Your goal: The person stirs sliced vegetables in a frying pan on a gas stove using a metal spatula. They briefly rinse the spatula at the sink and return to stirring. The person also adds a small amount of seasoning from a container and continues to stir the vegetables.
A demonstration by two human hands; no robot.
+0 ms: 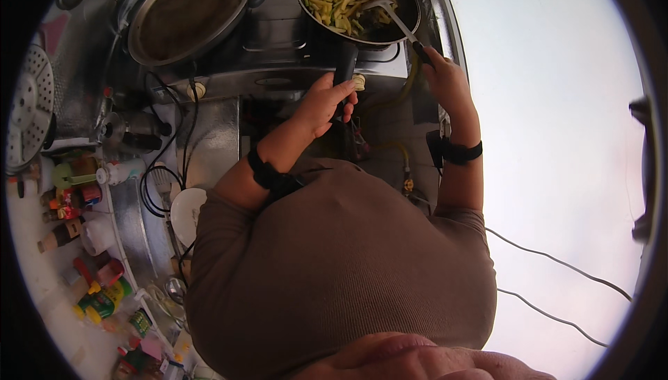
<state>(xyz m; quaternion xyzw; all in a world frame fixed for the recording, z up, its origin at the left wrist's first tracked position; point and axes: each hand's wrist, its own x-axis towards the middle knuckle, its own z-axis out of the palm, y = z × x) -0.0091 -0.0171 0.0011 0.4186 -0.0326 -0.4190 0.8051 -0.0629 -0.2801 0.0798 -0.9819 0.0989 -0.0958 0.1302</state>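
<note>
A dark frying pan (pixel 409 20) sits on the right side of the gas stove (pixel 276 9). Cut strips of a yellow-green vegetable (pixel 334 4), with some darker pieces, fill its left and middle part. My left hand (pixel 331 95) grips the pan's black handle (pixel 345 61), which points towards me. In my right hand (pixel 449 80) is the dark handle of a metal spatula (pixel 399 22). The spatula's blade lies among the strips in the pan; its tip is partly hidden by food.
A wide metal pan (pixel 190 14) with brownish contents stands on the left burner. Cream stove knobs (pixel 359 82) face me. Black cables (pixel 182 134) hang at the left, near a white plate (pixel 187 217). Bottles and jars (pixel 104 296) line the left ledge; a bright window (pixel 548 119) is at right.
</note>
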